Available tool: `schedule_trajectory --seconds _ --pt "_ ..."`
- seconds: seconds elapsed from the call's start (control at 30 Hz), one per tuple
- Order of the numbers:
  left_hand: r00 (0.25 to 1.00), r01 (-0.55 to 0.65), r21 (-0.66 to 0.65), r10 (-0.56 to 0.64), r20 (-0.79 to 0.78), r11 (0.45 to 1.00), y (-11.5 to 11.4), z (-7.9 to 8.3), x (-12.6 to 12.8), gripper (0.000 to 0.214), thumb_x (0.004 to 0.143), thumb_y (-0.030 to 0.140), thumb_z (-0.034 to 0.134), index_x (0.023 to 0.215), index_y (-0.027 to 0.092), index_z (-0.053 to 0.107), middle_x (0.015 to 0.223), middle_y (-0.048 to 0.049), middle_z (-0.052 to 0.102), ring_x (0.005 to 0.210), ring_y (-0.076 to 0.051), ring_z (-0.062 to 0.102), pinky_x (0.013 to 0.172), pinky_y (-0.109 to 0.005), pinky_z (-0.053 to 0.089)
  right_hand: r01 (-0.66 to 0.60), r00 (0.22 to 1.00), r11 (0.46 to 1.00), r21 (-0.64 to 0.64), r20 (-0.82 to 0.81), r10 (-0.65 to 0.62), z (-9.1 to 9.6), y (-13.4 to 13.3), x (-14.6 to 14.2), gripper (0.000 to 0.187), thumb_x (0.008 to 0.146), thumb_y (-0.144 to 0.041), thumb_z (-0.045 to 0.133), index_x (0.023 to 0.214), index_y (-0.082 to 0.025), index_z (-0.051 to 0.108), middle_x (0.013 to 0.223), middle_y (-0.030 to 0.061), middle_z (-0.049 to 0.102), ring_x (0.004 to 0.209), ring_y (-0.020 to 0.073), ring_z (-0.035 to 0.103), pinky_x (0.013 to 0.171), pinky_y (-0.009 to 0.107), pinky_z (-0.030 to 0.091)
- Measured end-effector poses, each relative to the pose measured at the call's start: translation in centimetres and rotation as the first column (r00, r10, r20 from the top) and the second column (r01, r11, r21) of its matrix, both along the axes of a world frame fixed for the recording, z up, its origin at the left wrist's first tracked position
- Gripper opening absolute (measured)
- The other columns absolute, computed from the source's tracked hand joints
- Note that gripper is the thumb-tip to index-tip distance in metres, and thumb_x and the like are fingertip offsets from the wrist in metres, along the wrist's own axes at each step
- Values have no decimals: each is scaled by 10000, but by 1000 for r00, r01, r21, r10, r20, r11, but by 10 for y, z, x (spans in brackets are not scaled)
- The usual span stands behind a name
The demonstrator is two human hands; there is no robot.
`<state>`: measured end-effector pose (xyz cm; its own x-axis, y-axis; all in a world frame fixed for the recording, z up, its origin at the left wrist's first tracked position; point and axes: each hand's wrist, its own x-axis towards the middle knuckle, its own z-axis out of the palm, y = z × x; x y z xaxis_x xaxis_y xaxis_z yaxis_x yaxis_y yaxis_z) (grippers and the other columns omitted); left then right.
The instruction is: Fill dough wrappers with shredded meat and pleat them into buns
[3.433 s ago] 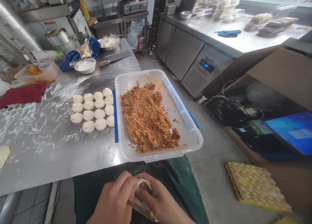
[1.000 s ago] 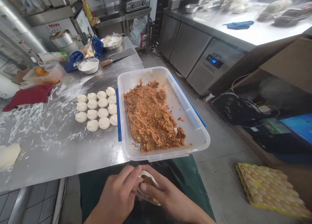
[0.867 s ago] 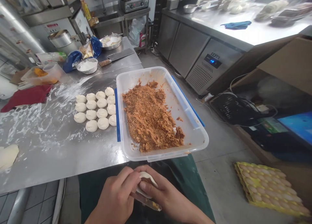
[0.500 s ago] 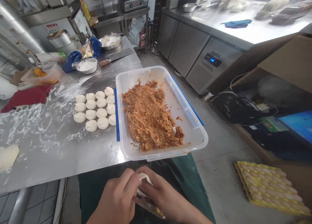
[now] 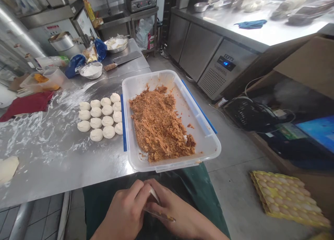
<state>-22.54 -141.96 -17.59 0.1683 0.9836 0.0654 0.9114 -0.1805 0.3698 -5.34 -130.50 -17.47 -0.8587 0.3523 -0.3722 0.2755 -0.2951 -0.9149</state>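
Close to my apron, my left hand point(image 5: 127, 206) is closed with its fingertips pinching a piece of white dough point(image 5: 154, 194). My right hand point(image 5: 173, 207) curls around the same dough from the other side, so only a narrow strip of it shows. A thin flat spatula-like tool point(image 5: 160, 215), smeared with filling at its tip, pokes out between the hands; which hand grips it I cannot tell. Just beyond stands a clear plastic tub point(image 5: 206, 151) of reddish-brown filling point(image 5: 161, 125). Left of the tub, shaped buns point(image 5: 96, 112) sit in rows on the steel table point(image 5: 65, 167).
A flat dough piece point(image 5: 8, 168) lies at the table's left edge. Farther back are a cleaver point(image 5: 126, 58), a bowl of white powder point(image 5: 91, 70) and a red cloth point(image 5: 28, 106). Egg trays point(image 5: 287, 194) rest on the floor at right.
My fingers have closed further over the dough, and less of it shows. My right thumb has shifted down over the tool. The view has moved slightly; the tub and buns stay put.
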Motion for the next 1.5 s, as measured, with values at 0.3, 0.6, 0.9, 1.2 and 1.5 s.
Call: schedule_trajectory --seconds 0.3,0.6,0.9,1.2,1.5 --pt "998 -35 42 32 60 999 3 6 -1 445 948 42 426 1350 188 552 1007 -65 683 773 -183 732 647 -282 614 80 990 974 -211 -95 -102 1 -2 1 224 1052 -463 536 1105 -246 555 1021 3 565 949 210 546 875 365 478" --pt "999 -31 2 31 -25 1000 2 1 0 481 916 36 439 1359 194 537 1027 -61 674 722 -198 704 581 -312 582 23 997 1000 7 -68 -23 3 -1 -2 153 1054 -375 479 1063 -235 541 1116 64 591 1049 262 568 950 412 490" --pt "1000 -11 17 11 -23 1000 3 3 1 480 896 12 431 1330 177 550 988 -54 657 691 -202 693 563 -328 585 22 999 997 69 -27 -21 -1 -3 -4 81 1024 -293 488 1025 -230 539 1063 61 614 990 262 587 916 424 481" --pt "1000 -4 32 4 4 999 4 3 -5 500 882 24 437 1346 169 555 1037 -73 682 738 -218 716 575 -339 602 64 996 995 -73 -52 -68 5 3 -4 325 987 -525 620 1109 -225 653 1133 58 650 1045 270 597 960 405 468" --pt "993 -65 166 47 111 984 10 9 0 366 946 56 463 1263 175 602 1002 -64 703 726 -176 728 625 -290 615 415 889 725 -549 76 -452 -33 -27 -27 618 896 -808 567 890 -202 686 702 8 639 623 173 553 599 313 458"
